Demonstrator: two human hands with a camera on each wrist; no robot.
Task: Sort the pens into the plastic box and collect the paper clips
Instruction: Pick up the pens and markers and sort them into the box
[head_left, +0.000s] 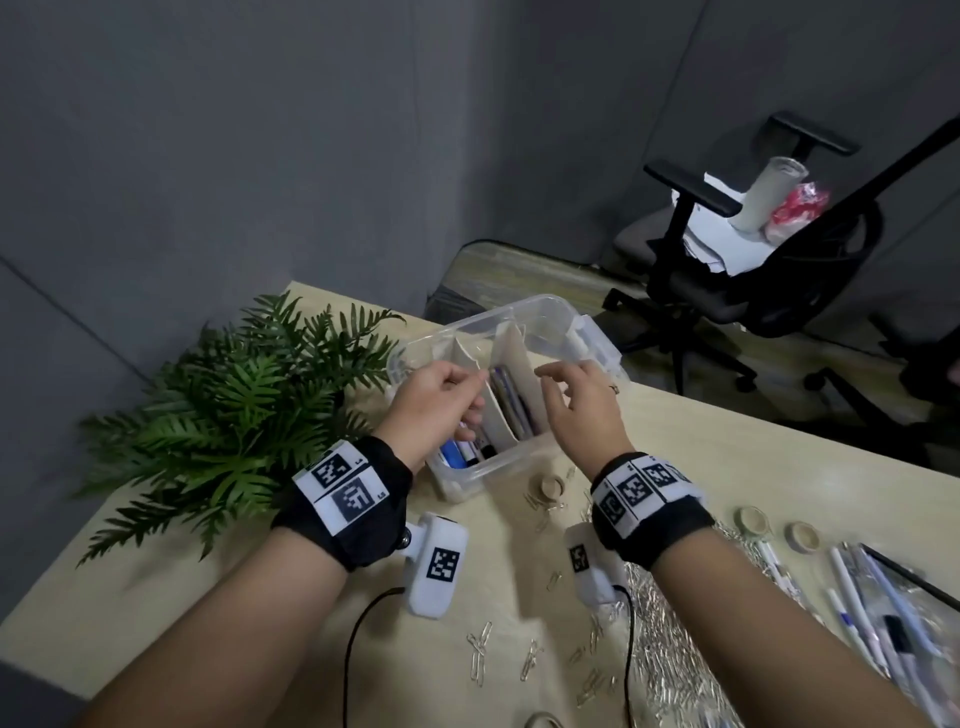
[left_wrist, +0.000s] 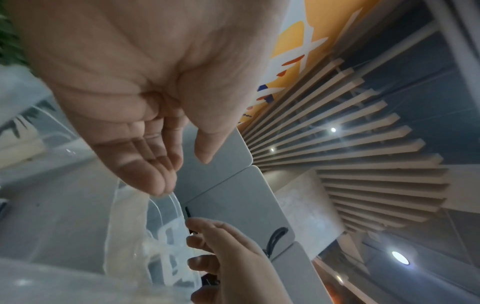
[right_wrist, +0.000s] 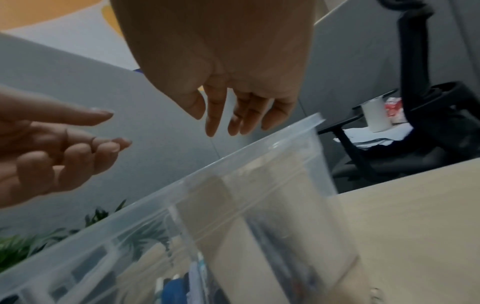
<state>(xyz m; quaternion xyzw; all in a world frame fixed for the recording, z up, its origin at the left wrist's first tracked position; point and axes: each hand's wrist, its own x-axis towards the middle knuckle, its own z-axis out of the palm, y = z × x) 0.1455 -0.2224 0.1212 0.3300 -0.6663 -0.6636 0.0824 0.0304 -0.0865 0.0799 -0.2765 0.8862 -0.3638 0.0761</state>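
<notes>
A clear plastic box (head_left: 545, 304) stands mid-table, split by cardboard dividers (head_left: 514, 353). Pens (head_left: 506, 400) lie in its middle slot and markers (head_left: 467, 452) show at its near end. My left hand (head_left: 470, 382) hovers over the box's left side, fingers nearly straight, tips at a divider's top edge (left_wrist: 145, 203), thumb apart. My right hand (head_left: 553, 379) hangs over the right side with relaxed fingers (right_wrist: 213, 123), holding nothing. Loose paper clips (head_left: 480, 654) are scattered near me beside a big clip pile (head_left: 670, 649). More pens (head_left: 872, 613) lie at the right.
A leafy plant (head_left: 234, 415) crowds the box's left side. Tape rolls (head_left: 750, 519) and a small one (head_left: 550, 488) sit on the table. Wrist-camera cables (head_left: 358, 639) trail toward me. An office chair (head_left: 753, 249) stands beyond the table's far edge.
</notes>
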